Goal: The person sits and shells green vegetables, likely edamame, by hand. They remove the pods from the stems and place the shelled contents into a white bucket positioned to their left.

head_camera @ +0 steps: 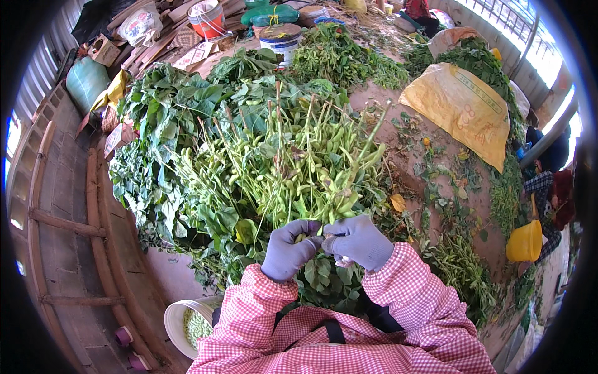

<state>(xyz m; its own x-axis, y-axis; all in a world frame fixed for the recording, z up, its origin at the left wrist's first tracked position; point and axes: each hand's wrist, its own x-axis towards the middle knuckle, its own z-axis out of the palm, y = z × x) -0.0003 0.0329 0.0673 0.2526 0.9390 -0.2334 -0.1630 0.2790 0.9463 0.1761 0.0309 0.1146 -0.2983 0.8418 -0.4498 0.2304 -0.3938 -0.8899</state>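
Both my hands wear grey gloves and meet at the near edge of a big heap of green soybean plants (243,159). My left hand (292,248) has its thumb and fingers pinched together around a small green piece, probably a pod. Close beside it, my right hand (357,243) grips the lower part of a pod-laden soybean stem (345,191), which rises up and to the right. Something small and pale shows under the right hand; its kind is unclear. A white bucket (175,327) with pale green beans inside stands by my left forearm.
A wooden ladder (93,205) leans along the block wall at left. To the right lie a yellow woven sack (462,112), scattered leaves, more plants and a yellow bucket (524,242). Other people sit at the far right and top. An orange bucket (206,21) stands beyond the heap.
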